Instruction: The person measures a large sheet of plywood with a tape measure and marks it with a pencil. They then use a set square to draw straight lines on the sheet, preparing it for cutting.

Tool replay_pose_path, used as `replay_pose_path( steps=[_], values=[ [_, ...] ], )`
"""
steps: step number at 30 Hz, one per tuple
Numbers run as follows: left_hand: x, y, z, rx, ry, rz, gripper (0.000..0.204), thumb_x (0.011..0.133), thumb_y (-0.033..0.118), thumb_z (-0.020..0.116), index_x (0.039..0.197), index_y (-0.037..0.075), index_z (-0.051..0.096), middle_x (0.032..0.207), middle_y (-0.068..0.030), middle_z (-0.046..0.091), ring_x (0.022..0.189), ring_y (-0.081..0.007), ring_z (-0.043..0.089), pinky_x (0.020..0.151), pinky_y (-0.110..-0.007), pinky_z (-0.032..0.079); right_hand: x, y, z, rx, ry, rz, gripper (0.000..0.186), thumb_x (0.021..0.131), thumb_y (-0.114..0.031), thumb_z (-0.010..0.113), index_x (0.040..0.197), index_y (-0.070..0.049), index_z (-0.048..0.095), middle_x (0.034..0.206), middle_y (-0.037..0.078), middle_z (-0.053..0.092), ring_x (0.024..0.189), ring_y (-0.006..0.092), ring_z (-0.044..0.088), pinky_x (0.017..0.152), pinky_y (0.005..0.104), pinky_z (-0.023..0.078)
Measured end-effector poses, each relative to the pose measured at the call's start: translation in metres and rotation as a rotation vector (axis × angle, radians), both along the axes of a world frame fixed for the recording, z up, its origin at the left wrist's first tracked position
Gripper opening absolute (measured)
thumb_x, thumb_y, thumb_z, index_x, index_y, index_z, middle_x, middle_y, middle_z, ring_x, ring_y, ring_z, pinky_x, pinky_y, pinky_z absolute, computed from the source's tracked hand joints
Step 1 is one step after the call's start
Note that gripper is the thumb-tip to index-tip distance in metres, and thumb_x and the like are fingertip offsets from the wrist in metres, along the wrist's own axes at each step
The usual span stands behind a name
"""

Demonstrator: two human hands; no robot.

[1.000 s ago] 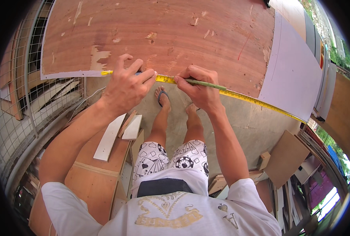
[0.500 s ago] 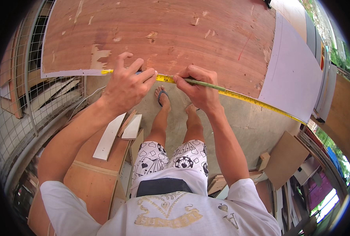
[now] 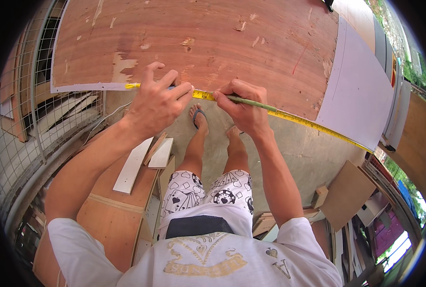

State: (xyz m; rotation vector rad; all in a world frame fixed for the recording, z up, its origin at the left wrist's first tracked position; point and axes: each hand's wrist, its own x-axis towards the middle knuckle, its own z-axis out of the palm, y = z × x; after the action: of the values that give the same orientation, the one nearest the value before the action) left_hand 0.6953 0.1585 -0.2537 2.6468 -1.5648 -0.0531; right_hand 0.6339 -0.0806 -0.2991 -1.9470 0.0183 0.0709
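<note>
A yellow tape (image 3: 289, 116) runs along the near edge of a large plywood sheet (image 3: 213, 43), from near the sheet's left corner out past its right end, sagging free over the concrete floor (image 3: 299, 153) toward the lower right. The left hand (image 3: 155, 103) lies on the tape near its left end, fingers (image 3: 172, 79) spread and pressed flat, pinning the tape against the plywood edge. Just beside it, the right hand (image 3: 244, 110) pinches a green pencil (image 3: 251, 102) between thumb and curled fingers, its tip touching the tape at the sheet's edge, its shaft slanting back over the hand. The two hands are close but apart, a short stretch of tape showing between them. The plywood is reddish brown with pale torn patches and a white edge at its left corner. A white board (image 3: 361, 91) lies against its right end. Below the hands, the person's bare feet in sandals stand on the floor. To the left, white offcuts (image 3: 146, 160) rest on a lower wooden panel (image 3: 112, 220), with a wire mesh frame (image 3: 12, 143) beyond it at the far left. To the lower right, brown board pieces (image 3: 347, 193) lie on the floor near the edge of the view.
</note>
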Motion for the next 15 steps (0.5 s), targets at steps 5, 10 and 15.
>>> replay_pose_path(
  steps=[5,10,15],
  values=[
    [0.0000,-0.0008,-0.0005,-0.014,0.001,0.004,0.029,0.087,0.016,0.068,0.112,0.006,0.078,0.092,0.0038,0.067,0.092,-0.0173,0.062,0.106,-0.054,0.040,0.0005,-0.0007,0.0008,-0.013,-0.009,-0.005,0.012,0.086,-0.006,0.082,0.081,0.002,0.074,0.073,0.009,0.073,0.061,0.0109,0.066,0.057,0.0270,0.050],
    [0.0002,-0.0012,0.0004,-0.012,-0.002,0.001,0.029,0.087,0.016,0.068,0.112,0.006,0.078,0.092,0.0036,0.068,0.092,-0.0175,0.062,0.106,-0.054,0.041,0.0007,-0.0011,0.0004,-0.014,-0.014,-0.002,0.013,0.086,-0.007,0.082,0.081,0.001,0.074,0.072,0.008,0.073,0.061,0.0108,0.065,0.057,0.0266,0.050],
    [0.0003,-0.0004,0.0001,-0.021,-0.003,-0.008,0.029,0.087,0.016,0.067,0.111,0.006,0.079,0.094,0.0038,0.068,0.094,-0.0178,0.061,0.108,-0.057,0.040,0.0007,-0.0001,0.0004,0.016,-0.013,-0.016,0.013,0.087,-0.007,0.082,0.082,0.002,0.074,0.073,0.008,0.074,0.061,0.0105,0.065,0.057,0.0263,0.050]
  ],
)
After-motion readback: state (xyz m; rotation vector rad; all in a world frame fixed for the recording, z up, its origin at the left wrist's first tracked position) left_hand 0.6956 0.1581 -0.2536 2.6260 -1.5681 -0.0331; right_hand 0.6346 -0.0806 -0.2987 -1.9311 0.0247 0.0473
